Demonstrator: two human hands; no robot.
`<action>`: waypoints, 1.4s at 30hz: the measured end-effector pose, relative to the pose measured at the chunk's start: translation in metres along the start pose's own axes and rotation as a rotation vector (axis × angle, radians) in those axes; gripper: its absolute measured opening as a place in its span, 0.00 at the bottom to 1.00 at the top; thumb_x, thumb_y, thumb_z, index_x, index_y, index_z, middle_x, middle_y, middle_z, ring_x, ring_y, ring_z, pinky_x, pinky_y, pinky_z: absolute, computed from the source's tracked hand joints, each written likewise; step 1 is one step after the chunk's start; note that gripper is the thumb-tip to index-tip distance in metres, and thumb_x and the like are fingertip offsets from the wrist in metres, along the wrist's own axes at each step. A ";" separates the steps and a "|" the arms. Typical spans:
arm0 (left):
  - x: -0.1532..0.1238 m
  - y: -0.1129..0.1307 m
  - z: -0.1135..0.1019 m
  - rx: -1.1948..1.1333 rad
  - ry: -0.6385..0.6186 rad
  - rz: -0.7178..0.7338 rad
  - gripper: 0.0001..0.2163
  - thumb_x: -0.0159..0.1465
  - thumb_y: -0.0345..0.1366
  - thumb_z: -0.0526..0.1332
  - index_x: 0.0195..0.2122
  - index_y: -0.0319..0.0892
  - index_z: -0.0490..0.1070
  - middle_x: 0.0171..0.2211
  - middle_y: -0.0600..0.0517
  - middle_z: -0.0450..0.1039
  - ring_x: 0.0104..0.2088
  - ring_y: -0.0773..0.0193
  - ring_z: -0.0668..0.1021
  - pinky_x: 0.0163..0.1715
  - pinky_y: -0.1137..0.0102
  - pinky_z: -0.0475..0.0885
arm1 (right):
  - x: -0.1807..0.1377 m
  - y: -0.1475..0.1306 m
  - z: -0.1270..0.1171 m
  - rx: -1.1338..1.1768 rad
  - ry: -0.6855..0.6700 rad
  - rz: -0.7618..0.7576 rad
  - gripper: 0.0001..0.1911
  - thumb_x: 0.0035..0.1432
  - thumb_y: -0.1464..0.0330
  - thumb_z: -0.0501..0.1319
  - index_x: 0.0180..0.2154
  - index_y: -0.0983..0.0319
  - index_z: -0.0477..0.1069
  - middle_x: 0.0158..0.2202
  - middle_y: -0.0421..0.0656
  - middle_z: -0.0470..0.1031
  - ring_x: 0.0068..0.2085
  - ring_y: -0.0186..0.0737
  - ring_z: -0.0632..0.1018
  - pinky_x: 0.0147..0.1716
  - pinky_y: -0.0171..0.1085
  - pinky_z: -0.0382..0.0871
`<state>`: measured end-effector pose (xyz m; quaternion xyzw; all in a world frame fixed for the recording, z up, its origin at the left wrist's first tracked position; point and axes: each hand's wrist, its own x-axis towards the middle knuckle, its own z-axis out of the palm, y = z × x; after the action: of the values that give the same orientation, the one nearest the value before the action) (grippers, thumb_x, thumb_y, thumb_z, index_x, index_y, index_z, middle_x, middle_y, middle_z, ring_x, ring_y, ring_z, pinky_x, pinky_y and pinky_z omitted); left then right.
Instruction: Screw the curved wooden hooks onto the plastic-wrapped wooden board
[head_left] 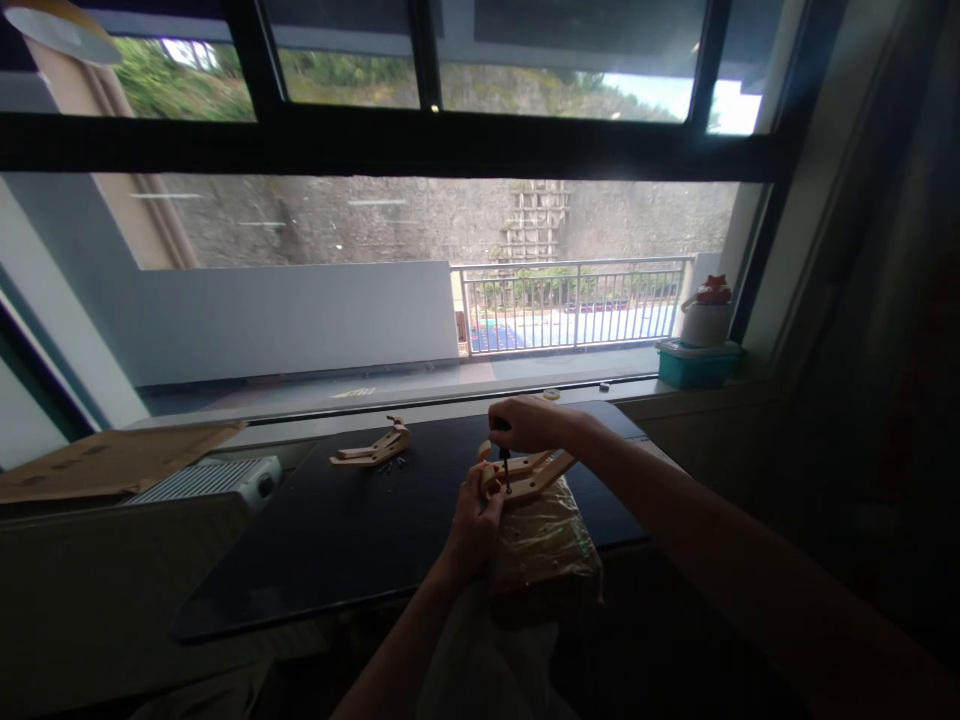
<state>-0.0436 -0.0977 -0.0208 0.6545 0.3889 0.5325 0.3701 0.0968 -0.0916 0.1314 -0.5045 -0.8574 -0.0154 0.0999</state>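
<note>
My right hand (529, 420) is closed around the dark handle of a screwdriver (505, 465) from above. Its shaft points straight down at a pale wooden bracket-like piece (532, 486) with holes in it. From the near left, my left hand (474, 518) grips that wooden piece, fingertips close to the screwdriver's tip. Whether a screw sits under the tip is too small to make out. Beneath the wooden piece lies a block wrapped in clear, crinkled plastic (546, 550). A similar wooden piece (371, 452) rests farther left, beside several small screws (393, 465).
The dark table (322, 550) stands against a window sill. On the sill are a roll of tape (552, 394), a small dark object (604, 387), and a teal box (697, 366) with a white bottle (705, 322) on top. Cardboard (112, 460) and a radiator (206, 482) are at left.
</note>
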 end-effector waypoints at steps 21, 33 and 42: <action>-0.013 -0.004 -0.005 -0.125 -0.060 -0.063 0.15 0.57 0.35 0.58 0.46 0.42 0.63 0.42 0.48 0.71 0.45 0.59 0.73 0.44 0.68 0.69 | -0.067 0.020 0.056 0.383 0.277 0.256 0.12 0.56 0.61 0.54 0.38 0.61 0.68 0.32 0.43 0.75 0.30 0.38 0.73 0.29 0.35 0.63; -0.018 0.004 -0.007 -0.055 -0.077 -0.187 0.13 0.60 0.39 0.57 0.46 0.44 0.63 0.43 0.49 0.72 0.44 0.59 0.74 0.43 0.71 0.69 | -0.082 0.021 0.054 0.322 0.011 0.301 0.10 0.58 0.67 0.50 0.36 0.56 0.69 0.34 0.44 0.76 0.34 0.43 0.76 0.30 0.37 0.62; -0.014 0.003 -0.010 0.084 -0.021 -0.196 0.16 0.56 0.41 0.60 0.45 0.45 0.67 0.44 0.49 0.72 0.43 0.57 0.75 0.44 0.68 0.70 | -0.031 0.020 0.051 0.619 0.060 0.300 0.17 0.60 0.59 0.48 0.39 0.57 0.72 0.33 0.41 0.74 0.35 0.39 0.73 0.33 0.35 0.63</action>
<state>-0.0550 -0.1113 -0.0227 0.6338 0.4688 0.4702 0.3967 0.1213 -0.1021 0.0736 -0.5699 -0.7346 0.2457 0.2745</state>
